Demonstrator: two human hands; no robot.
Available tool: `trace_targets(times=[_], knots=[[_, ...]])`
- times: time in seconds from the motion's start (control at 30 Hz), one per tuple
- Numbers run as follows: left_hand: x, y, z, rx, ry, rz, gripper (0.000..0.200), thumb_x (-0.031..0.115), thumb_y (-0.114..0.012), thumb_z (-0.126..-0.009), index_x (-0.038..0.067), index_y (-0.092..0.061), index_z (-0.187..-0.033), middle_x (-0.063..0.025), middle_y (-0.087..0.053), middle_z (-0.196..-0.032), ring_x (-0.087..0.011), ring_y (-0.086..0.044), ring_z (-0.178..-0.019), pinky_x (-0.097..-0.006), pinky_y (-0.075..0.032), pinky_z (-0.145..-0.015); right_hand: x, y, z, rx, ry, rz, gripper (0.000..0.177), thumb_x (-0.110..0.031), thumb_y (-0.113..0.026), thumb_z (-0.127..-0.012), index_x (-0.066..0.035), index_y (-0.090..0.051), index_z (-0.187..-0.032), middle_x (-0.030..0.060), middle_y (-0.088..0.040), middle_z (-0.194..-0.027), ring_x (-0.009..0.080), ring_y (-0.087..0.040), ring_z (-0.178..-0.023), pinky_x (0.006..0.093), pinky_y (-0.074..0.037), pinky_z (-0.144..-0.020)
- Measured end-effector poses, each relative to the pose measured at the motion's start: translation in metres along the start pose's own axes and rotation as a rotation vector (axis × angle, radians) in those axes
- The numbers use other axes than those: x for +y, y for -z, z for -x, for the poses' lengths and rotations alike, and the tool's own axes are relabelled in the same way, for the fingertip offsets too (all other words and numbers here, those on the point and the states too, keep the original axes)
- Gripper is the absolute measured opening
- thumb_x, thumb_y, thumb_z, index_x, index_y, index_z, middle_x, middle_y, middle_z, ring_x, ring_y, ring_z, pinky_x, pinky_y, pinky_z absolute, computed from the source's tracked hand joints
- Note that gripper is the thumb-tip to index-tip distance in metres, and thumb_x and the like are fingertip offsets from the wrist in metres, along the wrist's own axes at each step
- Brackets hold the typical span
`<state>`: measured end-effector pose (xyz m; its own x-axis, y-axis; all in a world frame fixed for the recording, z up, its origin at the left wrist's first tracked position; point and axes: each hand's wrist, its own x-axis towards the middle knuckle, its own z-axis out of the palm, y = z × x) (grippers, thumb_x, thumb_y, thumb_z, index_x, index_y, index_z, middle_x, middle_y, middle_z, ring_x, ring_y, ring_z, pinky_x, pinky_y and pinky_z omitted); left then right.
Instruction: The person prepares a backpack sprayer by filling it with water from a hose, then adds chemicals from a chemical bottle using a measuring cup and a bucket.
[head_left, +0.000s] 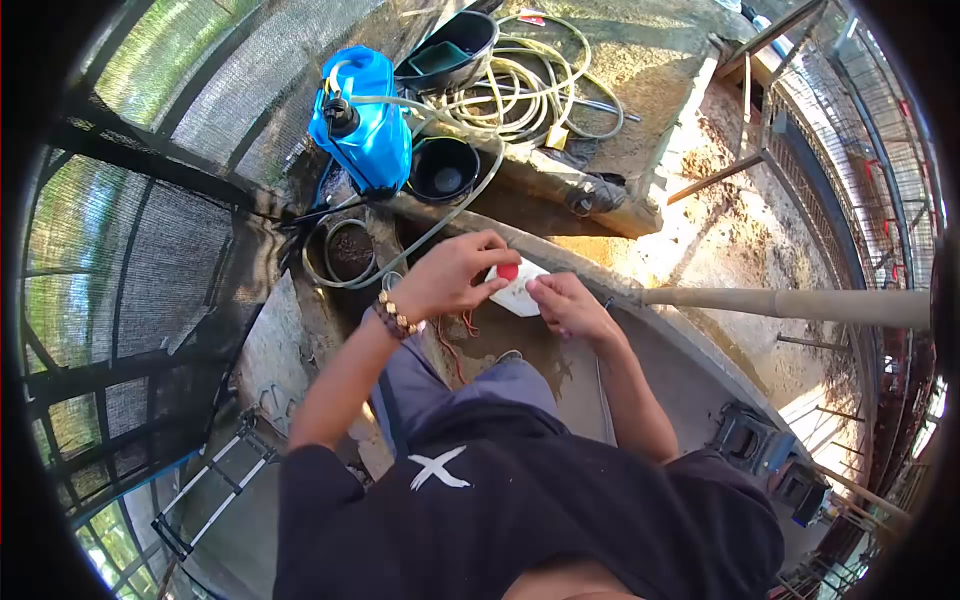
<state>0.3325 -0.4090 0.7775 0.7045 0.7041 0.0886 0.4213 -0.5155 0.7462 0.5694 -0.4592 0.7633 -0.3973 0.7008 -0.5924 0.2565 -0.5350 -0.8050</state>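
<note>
My left hand point(455, 275), with a beaded bracelet on its wrist, has thumb and fingers closed on a small round red piece point(507, 271) that looks like a cap. Just below and behind it is a white, flat-looking object point(518, 298), perhaps a packet or small container; its kind is not clear. At the right edge of this white object, my right hand point(570, 306) is closed in a pinch. Both hands are close together in front of my lap. The fingers partly cover the red piece and the white object.
Ahead stands a blue tank sprayer point(375, 120) with a hose. Beside it are a black bucket point(443, 168), a dark basin point(450, 55) and a coiled hose point(530, 90). A concrete ledge point(690, 310) and a bamboo pole point(780, 303) lie to the right. Mesh walls point(170, 260) rise left.
</note>
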Motion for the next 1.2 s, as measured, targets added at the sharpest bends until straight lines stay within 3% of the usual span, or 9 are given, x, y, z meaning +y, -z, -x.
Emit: trace_targets(times=[0.23, 0.4, 0.53, 0.63, 0.67, 0.77, 0.8, 0.93, 1.2], knots=[[0.041, 0.024, -0.007, -0.066, -0.378, -0.515, 0.028, 0.022, -0.069, -0.084, 0.003, -0.052, -0.096, -0.0115, -0.054, -0.09, -0.0289, -0.06, -0.086, -0.0393, -0.049, -0.077, -0.034, -0.004, 0.031, 0.01, 0.18, -0.012, 0.039, -0.034, -0.05, -0.103, -0.01, -0.048, -0.072, -0.0062, -0.04, -0.055, 0.0036, -0.034, -0.044, 0.0232, -0.027, -0.04], [0.019, 0.051, -0.024, 0.008, -0.481, -0.621, 0.037, 0.041, -0.061, -0.09, 0.005, -0.054, -0.085, -0.0101, -0.055, -0.076, -0.0273, -0.062, -0.072, -0.0368, -0.047, -0.065, -0.049, -0.024, 0.018, 0.126, 0.314, -0.073, 0.04, -0.031, -0.048, -0.104, -0.008, -0.05, -0.071, -0.0045, -0.043, -0.053, 0.0052, -0.038, -0.043, 0.0244, -0.03, -0.041], [0.016, 0.058, -0.028, 0.252, -0.151, -0.871, 0.049, 0.054, -0.059, -0.089, 0.011, -0.058, -0.065, -0.0051, -0.057, -0.057, -0.0253, -0.058, -0.049, -0.0359, -0.043, -0.053, -0.064, -0.053, -0.006, 0.239, 0.363, -0.154, 0.04, -0.031, -0.047, -0.105, -0.008, -0.049, -0.072, -0.0038, -0.043, -0.052, 0.0054, -0.038, -0.042, 0.0245, -0.03, -0.039], [0.012, 0.069, -0.024, 0.383, 0.193, -0.836, 0.047, 0.053, -0.057, -0.091, 0.01, -0.059, -0.071, -0.0079, -0.061, -0.064, -0.0259, -0.062, -0.058, -0.0359, -0.045, -0.058, -0.081, -0.066, -0.034, 0.29, 0.364, -0.184, 0.04, -0.03, -0.046, -0.105, -0.008, -0.048, -0.072, -0.0034, -0.043, -0.052, 0.0055, -0.039, -0.042, 0.0244, -0.03, -0.039], [0.021, 0.089, -0.02, 0.432, 0.183, -0.782, 0.037, 0.044, -0.06, -0.092, 0.008, -0.063, -0.082, -0.0095, -0.065, -0.082, -0.0256, -0.064, -0.077, -0.0366, -0.048, -0.069, -0.088, -0.072, -0.042, 0.3, 0.355, -0.203, 0.04, -0.03, -0.046, -0.105, -0.009, -0.048, -0.072, -0.0035, -0.043, -0.052, 0.0055, -0.039, -0.042, 0.0243, -0.03, -0.039], [-0.002, 0.133, -0.001, 0.378, -0.131, -0.387, 0.025, 0.031, -0.063, -0.091, 0.006, -0.066, -0.096, -0.0095, -0.064, -0.102, -0.0256, -0.061, -0.096, -0.037, -0.049, -0.082, -0.112, -0.087, -0.067, 0.289, 0.351, -0.151, 0.039, -0.03, -0.047, -0.105, -0.009, -0.048, -0.071, -0.0039, -0.042, -0.052, 0.0055, -0.039, -0.041, 0.0238, -0.031, -0.039], [-0.01, 0.145, 0.007, 0.273, -0.173, -0.277, 0.02, 0.014, -0.066, -0.086, 0.006, -0.068, -0.103, -0.0085, -0.061, -0.112, -0.0267, -0.057, -0.103, -0.0378, -0.049, -0.09, -0.123, -0.093, -0.072, 0.276, 0.348, -0.118, 0.039, -0.029, -0.047, -0.105, -0.009, -0.048, -0.072, -0.004, -0.042, -0.052, 0.0055, -0.039, -0.041, 0.0236, -0.031, -0.039], [-0.04, 0.214, 0.035, 0.153, -0.291, -0.187, 0.03, -0.001, -0.067, -0.075, 0.003, -0.068, -0.104, -0.01, -0.062, -0.114, -0.0293, -0.056, -0.106, -0.0358, -0.049, -0.092, -0.18, -0.12, -0.085, 0.249, 0.244, -0.061, 0.037, -0.029, -0.049, -0.104, -0.008, -0.049, -0.073, -0.0039, -0.044, -0.054, 0.0052, -0.039, -0.042, 0.0233, -0.032, -0.039], [-0.042, 0.333, 0.035, 0.094, -0.128, -0.317, 0.021, 0.025, -0.065, -0.091, 0.006, -0.062, -0.098, -0.0111, -0.058, -0.092, -0.0296, -0.061, -0.085, -0.0379, -0.052, -0.074, -0.29, -0.168, -0.096, 0.241, 0.206, -0.051, 0.032, -0.028, -0.048, -0.104, -0.008, -0.048, -0.079, -0.0044, -0.039, -0.057, 0.0048, -0.034, -0.044, 0.0231, -0.03, -0.04]])
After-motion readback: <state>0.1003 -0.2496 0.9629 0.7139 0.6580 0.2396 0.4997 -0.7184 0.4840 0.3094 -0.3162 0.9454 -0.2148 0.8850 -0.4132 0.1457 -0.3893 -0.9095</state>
